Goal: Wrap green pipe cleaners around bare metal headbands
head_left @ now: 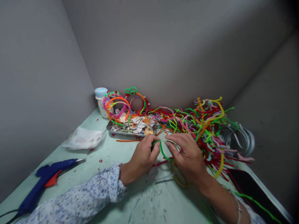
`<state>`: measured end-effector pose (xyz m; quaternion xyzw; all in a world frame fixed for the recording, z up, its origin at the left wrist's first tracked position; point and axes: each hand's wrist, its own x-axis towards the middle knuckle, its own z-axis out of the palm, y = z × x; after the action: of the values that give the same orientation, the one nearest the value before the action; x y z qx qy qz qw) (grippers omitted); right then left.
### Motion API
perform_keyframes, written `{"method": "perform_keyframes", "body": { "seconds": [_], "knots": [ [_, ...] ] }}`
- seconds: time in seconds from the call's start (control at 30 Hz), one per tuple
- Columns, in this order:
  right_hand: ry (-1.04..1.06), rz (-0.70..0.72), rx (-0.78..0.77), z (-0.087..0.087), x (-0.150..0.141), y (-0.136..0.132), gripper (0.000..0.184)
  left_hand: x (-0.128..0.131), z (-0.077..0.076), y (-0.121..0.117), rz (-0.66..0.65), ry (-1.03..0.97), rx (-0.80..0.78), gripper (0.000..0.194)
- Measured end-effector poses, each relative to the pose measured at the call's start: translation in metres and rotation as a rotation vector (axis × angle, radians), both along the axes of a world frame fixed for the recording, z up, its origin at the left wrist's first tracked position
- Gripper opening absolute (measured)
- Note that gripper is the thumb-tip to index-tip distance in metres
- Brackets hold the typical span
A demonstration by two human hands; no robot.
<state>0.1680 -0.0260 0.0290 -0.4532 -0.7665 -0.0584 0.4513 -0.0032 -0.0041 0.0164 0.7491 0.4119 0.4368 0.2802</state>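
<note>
- Near the middle of a pale green, speckled tabletop [144, 207], close together but apart: left hand [144, 153] and right hand [189, 157].
- In the left hand, pinched between thumb and fingers: a bright green pipe cleaner [163, 153], curving down into the gap between the hands.
- In the right hand, pinched between thumb and fingertips: a thin pale band [164, 141], reaching across to the left hand.
- Just beyond: a metal tray [127, 133] of seashells [139, 126], with colourful fuzzy headbands [118, 104] standing at its left and back.
- Behind the tray's left end: a blue-lidded bottle [101, 93].
- To the left: a plastic bag [83, 139] and, nearer, a blue glue gun [52, 170].
- To the right: a tangled heap of pipe cleaners [184, 119], shiny metal hoops [250, 140] and a dark flat object [247, 186].
</note>
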Motion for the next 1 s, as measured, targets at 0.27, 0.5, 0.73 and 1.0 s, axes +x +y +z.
{"method": "perform_keyframes", "body": {
  "seconds": [0.27,0.5,0.73,1.0],
  "knots": [
    [-0.099,0.032,-0.303,-0.013,-0.009,-0.003,0.015,-0.004,0.004,0.018,-0.053,-0.431,-0.479,0.018],
    [0.156,0.182,-0.794,0.005,-0.007,-0.005,0.018,-0.008,0.002,0.027,-0.127,-0.539,-0.595,0.015],
    [0.526,0.335,-1.137,0.015,0.008,0.0,0.022,-0.011,0.006,0.03,-0.227,-0.789,-0.814,0.014],
    [0.37,0.306,-1.085,0.008,0.002,0.002,0.016,-0.011,0.015,0.031,-0.221,-0.837,-0.863,0.012]
  ]
}}
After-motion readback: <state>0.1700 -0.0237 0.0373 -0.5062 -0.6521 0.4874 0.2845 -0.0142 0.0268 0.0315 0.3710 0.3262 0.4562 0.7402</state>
